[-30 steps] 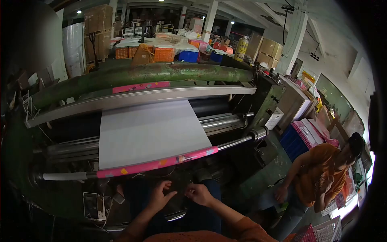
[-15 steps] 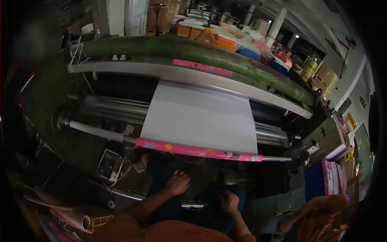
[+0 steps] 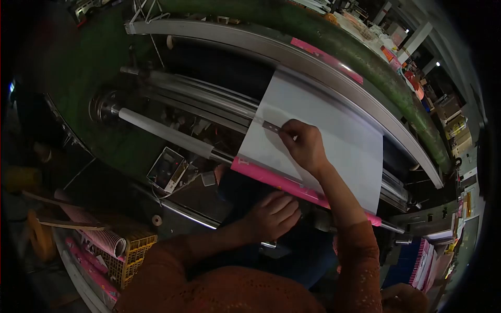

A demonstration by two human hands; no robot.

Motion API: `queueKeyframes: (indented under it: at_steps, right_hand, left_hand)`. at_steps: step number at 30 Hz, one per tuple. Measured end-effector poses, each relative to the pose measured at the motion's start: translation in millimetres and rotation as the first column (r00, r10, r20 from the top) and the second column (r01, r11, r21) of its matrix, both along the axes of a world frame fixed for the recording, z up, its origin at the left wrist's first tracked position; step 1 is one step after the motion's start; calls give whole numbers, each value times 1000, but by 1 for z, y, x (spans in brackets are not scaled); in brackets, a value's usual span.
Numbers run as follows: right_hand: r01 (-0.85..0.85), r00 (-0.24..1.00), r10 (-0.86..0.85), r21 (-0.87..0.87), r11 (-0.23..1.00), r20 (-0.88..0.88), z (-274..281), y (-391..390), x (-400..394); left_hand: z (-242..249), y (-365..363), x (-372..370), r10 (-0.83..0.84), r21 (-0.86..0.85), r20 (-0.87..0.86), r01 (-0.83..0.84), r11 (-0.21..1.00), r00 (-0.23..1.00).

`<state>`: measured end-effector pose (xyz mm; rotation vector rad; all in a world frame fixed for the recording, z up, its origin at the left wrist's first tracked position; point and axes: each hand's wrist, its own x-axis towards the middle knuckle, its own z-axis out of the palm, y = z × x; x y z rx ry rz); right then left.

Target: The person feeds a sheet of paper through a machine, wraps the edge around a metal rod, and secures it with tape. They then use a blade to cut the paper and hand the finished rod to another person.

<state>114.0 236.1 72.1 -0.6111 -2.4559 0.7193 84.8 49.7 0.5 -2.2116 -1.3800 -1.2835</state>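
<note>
My right hand (image 3: 303,145) is raised over the white sheet (image 3: 342,151). Thumb and fingers pinch a short, flat grey strip with small dark marks (image 3: 272,127), like a blade. The strip lies close over the sheet near its left edge. Below the sheet a pink patterned roll (image 3: 276,180) is wound on a metal shaft. My left hand (image 3: 276,216) is low over my lap, just in front of the roll. Its fingers are curled in, and their undersides are hidden.
A long metal beam (image 3: 250,39) crosses behind the sheet, with a green roller (image 3: 360,49) beyond. Metal rollers (image 3: 209,99) run beneath the sheet. An open box (image 3: 168,166) sits at left; a yellow crate (image 3: 133,255) stands lower left. Part of another person shows at lower right.
My right hand has come up from my lap to the sheet, and the flat strip now shows in it. My left hand stays low with its fingers curled. The view has turned and moved closer.
</note>
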Motion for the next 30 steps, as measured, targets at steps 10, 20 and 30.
queueKeyframes:
  at_steps: [10,20,30]
  right_hand:
    - [-102,986,78,165,981,148,-26,10,-52]
    - [-289,875,86,369,883,477,-2,24,4]
    - [-97,427,-401,482,871,810,34,117,355]
  left_hand:
    - [20,30,-51,304,-162,-328,-371,915,894]
    - [23,32,-49,224,-372,-310,-335,866,924]
    - [23,31,-55,206,-269,-494,-373,888,845]
